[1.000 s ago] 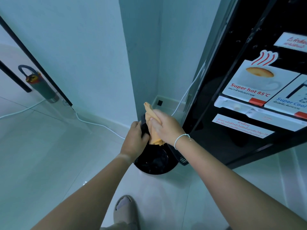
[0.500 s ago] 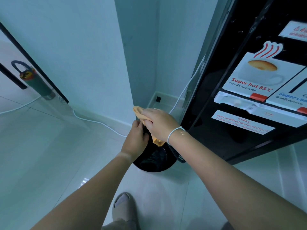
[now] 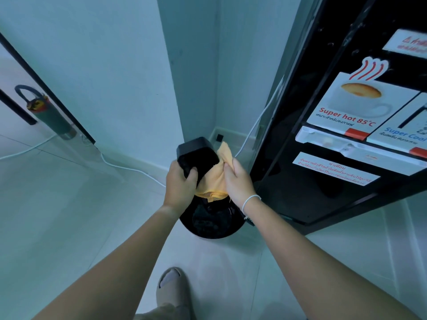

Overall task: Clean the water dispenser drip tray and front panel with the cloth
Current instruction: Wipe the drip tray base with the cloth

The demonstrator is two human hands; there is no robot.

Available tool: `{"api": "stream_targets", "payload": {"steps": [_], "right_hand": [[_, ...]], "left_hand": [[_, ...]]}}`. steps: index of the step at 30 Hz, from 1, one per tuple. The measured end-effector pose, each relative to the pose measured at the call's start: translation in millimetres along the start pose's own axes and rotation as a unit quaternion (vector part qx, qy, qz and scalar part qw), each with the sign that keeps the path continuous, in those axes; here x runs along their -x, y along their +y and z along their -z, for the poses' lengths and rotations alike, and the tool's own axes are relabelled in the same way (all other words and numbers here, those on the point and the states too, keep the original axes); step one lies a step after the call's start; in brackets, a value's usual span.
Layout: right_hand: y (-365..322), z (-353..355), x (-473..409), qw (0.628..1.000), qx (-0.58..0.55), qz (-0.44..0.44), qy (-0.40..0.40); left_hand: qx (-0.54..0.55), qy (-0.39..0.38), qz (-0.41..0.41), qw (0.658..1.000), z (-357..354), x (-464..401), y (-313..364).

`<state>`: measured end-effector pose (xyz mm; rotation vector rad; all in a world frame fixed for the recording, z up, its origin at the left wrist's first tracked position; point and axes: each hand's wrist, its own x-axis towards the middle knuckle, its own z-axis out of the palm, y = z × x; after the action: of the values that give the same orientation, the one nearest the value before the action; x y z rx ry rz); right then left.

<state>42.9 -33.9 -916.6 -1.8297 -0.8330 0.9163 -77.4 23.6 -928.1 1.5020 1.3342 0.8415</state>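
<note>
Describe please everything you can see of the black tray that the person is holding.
The tray is a black, boxy piece with rounded corners, plastic by its look, matte to slightly glossy. It is held tilted in the air above a round black bin, out of the dispenser. The left hand grips its lower edge. The yellow cloth, held by the right hand, presses against its right side. Its inside cannot be seen.

Tiled floor (image 3: 69, 227) carries bin (image 3: 212, 224), cable (image 3: 129, 167), dispenser (image 3: 323, 197).
</note>
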Motion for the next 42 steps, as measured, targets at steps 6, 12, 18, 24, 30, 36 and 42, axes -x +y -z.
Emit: {"api": "stream_targets", "payload": {"steps": [6, 12, 18, 24, 30, 36, 42], "right_hand": [[26, 1, 3, 0.998, -0.017, -0.062, 0.011], [-20, -7, 8, 0.995, -0.103, -0.003, 0.013], [-53, -7, 0, 0.994, -0.066, 0.083, -0.005], [-3, 7, 2, 1.000, 0.012, 0.019, -0.021], [14, 9, 4, 0.995, -0.077, -0.059, 0.003], [19, 3, 0, 0.936, -0.308, -0.162, 0.053], [20, -4, 4, 0.865, -0.460, -0.186, 0.070]], "left_hand": [[0.131, 0.007, 0.022, 0.991, 23, -11, 29], [0.132, -0.016, 0.030, 0.991, 29, -16, 37], [0.164, -0.009, 0.039, 0.986, 31, -17, 41], [0.227, 0.024, 0.069, 0.971, 41, -25, 34], [0.286, 0.042, 0.090, 0.953, 46, -24, 23], [0.373, 0.077, 0.141, 0.914, 41, -21, 16], [0.469, 0.103, 0.208, 0.852, 30, -14, 9]]}}
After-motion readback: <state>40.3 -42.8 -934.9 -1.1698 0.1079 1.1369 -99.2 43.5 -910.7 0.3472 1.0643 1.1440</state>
